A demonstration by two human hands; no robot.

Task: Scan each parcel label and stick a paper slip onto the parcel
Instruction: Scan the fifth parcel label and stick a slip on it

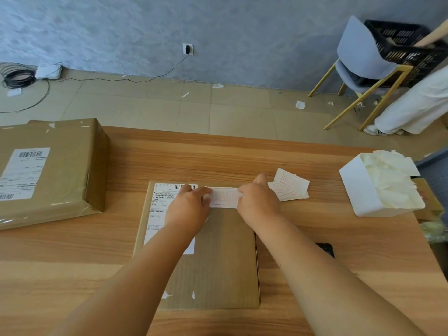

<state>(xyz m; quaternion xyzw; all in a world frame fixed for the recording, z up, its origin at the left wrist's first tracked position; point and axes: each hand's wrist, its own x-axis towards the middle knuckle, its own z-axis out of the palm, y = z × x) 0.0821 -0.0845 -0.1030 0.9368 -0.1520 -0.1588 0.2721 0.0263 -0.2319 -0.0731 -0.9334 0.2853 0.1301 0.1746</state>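
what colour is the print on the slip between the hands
Red on white; slip shows best in head view.

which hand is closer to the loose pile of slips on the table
Right. The right hand sits just left of the pile of slips, nearly touching it; the left hand is further left, over the shipping label.

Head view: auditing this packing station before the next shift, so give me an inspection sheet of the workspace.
Surface: wooden table, grain visible.
Job's things: flat parcel with shipping label; paper slip at its far edge; spare slips beside it; large taped parcel at left.
Clutter: white box of peeled backings; dark object, partly hidden.
Hands: left hand and right hand hold the slip's ends.
Cables: coiled cable on floor; cord to wall socket.
Surroundings: chair, black crate, another person, floor scraps.
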